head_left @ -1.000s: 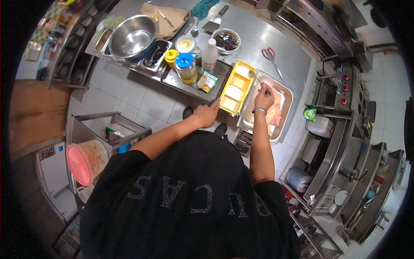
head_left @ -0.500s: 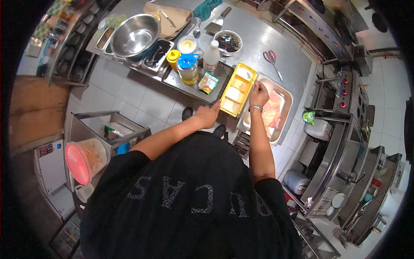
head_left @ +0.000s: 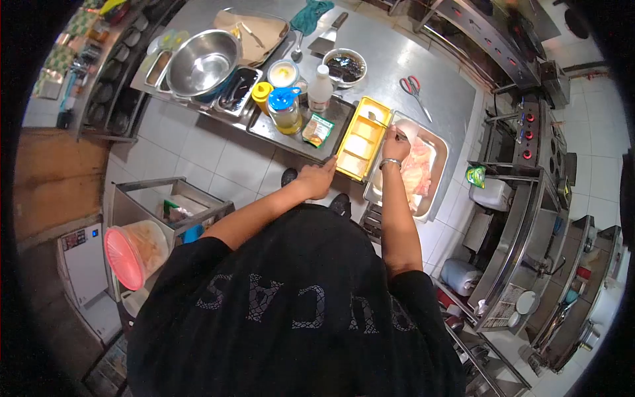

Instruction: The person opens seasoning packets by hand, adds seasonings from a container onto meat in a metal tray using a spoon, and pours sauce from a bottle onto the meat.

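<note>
A yellow divided container (head_left: 343,165) holds pale, powdery contents in its compartments. At its near left corner, my left hand (head_left: 316,181) has its forefinger against the edge and the other fingers bent, steadying it. Just right of the container, my right hand (head_left: 395,148) is closed above a steel pan (head_left: 442,173). What its fingers pinch is hidden. Pale pink raw meat (head_left: 418,169) fills much of the pan. Beside my right fingertips shows a whitish rounded thing (head_left: 409,130), its kind unclear.
Left of the container, a dark tray (head_left: 264,125) carries a white bottle (head_left: 320,92), a blue-lidded jug (head_left: 285,112), a yellow-capped bottle and a packet (head_left: 318,130). Behind lie a bowl of dark liquid (head_left: 346,67), red-handled scissors (head_left: 415,96) and a steel bowl (head_left: 204,65).
My right hand has drawn slightly back towards me over the pan, and more of the whitish rounded thing shows beside it. My left hand stays at the container's corner. The view has shifted slightly.
</note>
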Available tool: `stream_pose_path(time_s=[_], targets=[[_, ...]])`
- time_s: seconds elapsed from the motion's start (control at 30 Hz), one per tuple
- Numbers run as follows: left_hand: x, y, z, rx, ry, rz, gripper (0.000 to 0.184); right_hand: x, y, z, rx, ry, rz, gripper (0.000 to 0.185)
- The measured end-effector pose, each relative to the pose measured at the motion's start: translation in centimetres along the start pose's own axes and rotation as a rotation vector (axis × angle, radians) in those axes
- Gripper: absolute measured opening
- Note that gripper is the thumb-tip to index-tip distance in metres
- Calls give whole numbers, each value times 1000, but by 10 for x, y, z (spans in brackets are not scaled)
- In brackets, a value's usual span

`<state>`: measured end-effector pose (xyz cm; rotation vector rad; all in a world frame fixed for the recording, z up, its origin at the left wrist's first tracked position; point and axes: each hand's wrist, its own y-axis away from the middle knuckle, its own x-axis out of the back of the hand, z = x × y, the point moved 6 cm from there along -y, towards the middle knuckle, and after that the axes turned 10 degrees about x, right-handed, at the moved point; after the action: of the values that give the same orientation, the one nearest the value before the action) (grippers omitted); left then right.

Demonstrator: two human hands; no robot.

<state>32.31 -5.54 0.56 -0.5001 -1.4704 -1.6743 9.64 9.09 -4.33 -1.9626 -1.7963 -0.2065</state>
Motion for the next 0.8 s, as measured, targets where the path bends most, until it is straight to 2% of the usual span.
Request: stream_pose_path(time_s=[0.2,0.27,0.3,0.37,0.4,0.6,0.8], targets=[[-9,-8,-3,27,-11,-14,75,-3,1,-2,-112,-31,-1,26],[-9,-9,-5,28,-23,15,86,-6,2,-1,-181,-115,-21,27],[-5,-6,-5,28,-25,14,86,-3,3,-4,-183,-115,-20,27],[3,1,-4,14,16,-36,75,7,2,-12,-131,-14,-9,26],[2,0,-4,13,15,-35,75,12,3,-15,-131,-15,-8,26],[4,0,-5,2,30,-31,76,24,10,-8,-222,-173,13,30],[3,-3,-8,-52,12,-43,80,33,13,2,-353,-363,54,25]])
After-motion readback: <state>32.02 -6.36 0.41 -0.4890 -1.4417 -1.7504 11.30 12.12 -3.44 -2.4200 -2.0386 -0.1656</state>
